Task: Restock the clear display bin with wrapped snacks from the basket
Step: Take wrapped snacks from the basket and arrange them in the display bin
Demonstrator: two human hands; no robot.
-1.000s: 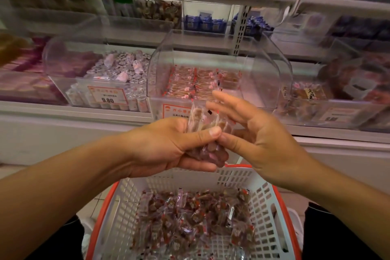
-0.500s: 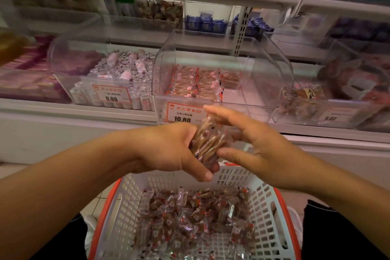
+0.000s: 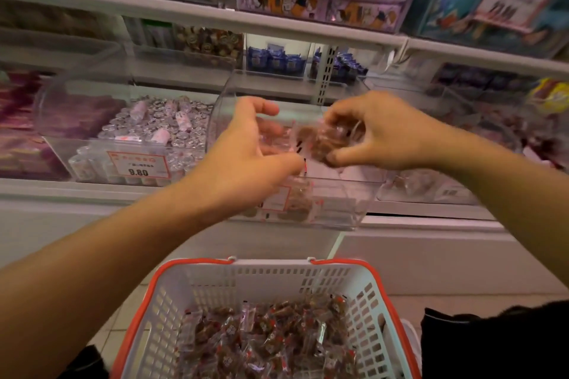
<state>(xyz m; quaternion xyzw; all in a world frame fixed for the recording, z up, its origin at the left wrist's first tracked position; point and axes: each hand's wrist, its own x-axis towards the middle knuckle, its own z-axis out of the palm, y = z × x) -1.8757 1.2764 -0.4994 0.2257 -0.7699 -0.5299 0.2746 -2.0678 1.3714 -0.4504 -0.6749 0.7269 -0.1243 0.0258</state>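
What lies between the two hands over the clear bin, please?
In the head view, a clump of wrapped snacks lies between the left hand and right hand, above the clear bin.

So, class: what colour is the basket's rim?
Orange-red, on a white basket; the head view shows it best.

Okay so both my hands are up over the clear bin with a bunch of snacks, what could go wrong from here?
1. The right hand grips several wrapped snacks only loosely, so some may slip and fall in front of the clear bin rather than into it.
2. The left hand reaches across the bin's front wall; it may catch the edge and shift the bin on the shelf.
3. The basket sits below, so dropped pieces might miss it and hit the floor.
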